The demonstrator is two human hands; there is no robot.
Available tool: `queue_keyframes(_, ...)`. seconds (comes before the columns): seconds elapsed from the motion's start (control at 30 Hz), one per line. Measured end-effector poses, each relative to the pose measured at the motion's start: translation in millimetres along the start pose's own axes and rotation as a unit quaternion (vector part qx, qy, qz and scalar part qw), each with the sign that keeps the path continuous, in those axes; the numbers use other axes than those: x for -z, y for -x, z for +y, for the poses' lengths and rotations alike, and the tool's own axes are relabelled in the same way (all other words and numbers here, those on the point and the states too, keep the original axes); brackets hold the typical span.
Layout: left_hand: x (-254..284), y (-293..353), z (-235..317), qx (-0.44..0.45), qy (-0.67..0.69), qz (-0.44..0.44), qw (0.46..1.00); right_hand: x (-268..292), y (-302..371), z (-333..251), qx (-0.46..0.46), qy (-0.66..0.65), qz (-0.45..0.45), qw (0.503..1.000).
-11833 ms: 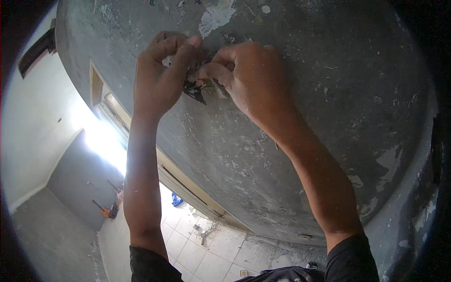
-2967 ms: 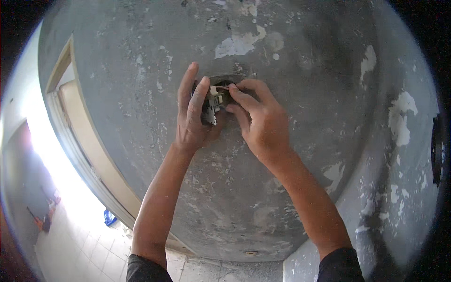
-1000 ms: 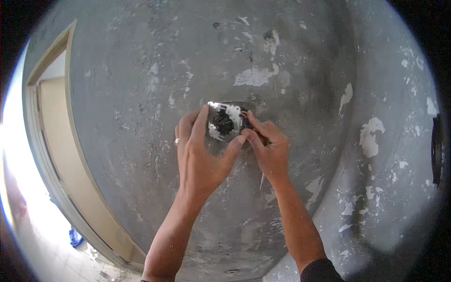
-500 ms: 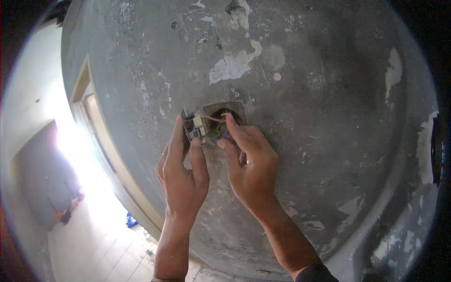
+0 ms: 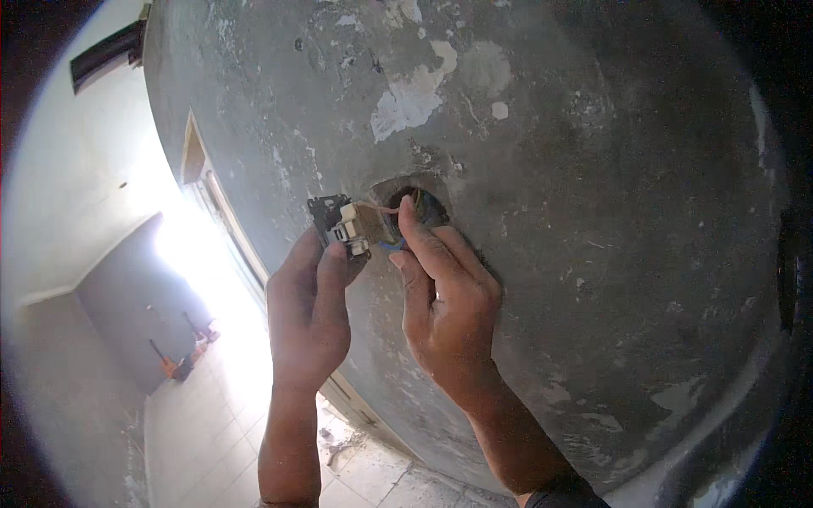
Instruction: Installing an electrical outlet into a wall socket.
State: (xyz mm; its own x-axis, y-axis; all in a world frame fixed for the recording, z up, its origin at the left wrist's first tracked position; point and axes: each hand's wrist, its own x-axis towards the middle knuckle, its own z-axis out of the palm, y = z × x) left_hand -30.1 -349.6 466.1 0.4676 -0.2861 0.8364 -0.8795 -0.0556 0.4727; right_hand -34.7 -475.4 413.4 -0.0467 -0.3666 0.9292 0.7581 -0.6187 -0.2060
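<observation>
My left hand [image 5: 309, 313] grips a wall switch or socket insert [image 5: 351, 230] by its lower part, thumb in front. The insert has a black mounting frame and cream blocks; it is tilted and held out from the wall. A reddish wire [image 5: 378, 208] and a blue wire [image 5: 391, 245] run from it toward a round wall box hole [image 5: 432, 203]. At the hole, my right hand [image 5: 453, 300] is closed around the wires, index finger on the reddish one and thumb low beside the blue one. Its fingers hide part of the hole and the other wires.
The grey wall [image 5: 610, 254] has worn plaster and white patches. To the left is a doorway frame [image 5: 220, 203] with bright light beyond. Light tiles [image 5: 203, 432] cover the floor, and orange-and-dark objects [image 5: 182, 364] lie by the far wall.
My left hand has shifted left and tilted the insert, drawing it farther from the hole. My right hand stays at the wires. The whole view has turned slightly.
</observation>
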Motion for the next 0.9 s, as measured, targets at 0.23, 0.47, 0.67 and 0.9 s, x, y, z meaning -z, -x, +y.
queue_keyframes(0.23, -0.6, -4.3, -0.3, 0.052, 0.028, -0.011, 0.998, -9.0, 3.2, 2.2, 0.012, 0.001, 0.036, 0.999)
queue_keyframes(0.47, 8.8, -5.2, -12.2, 0.023, 0.002, -0.034, 0.999, -11.4, 9.8, 5.0, 0.016, 0.047, -0.003, 0.999)
queue_keyframes(0.67, 2.8, -3.7, -11.4, 0.037, 0.037, -0.02, 0.998, -21.1, 14.4, 13.0, 0.038, 0.035, 0.042, 0.998)
queue_keyframes(0.9, 1.5, 1.4, -1.4, 0.045, 0.053, -0.036, 0.997, -7.9, 13.5, 3.8, -0.004, -0.007, 0.021, 1.0)
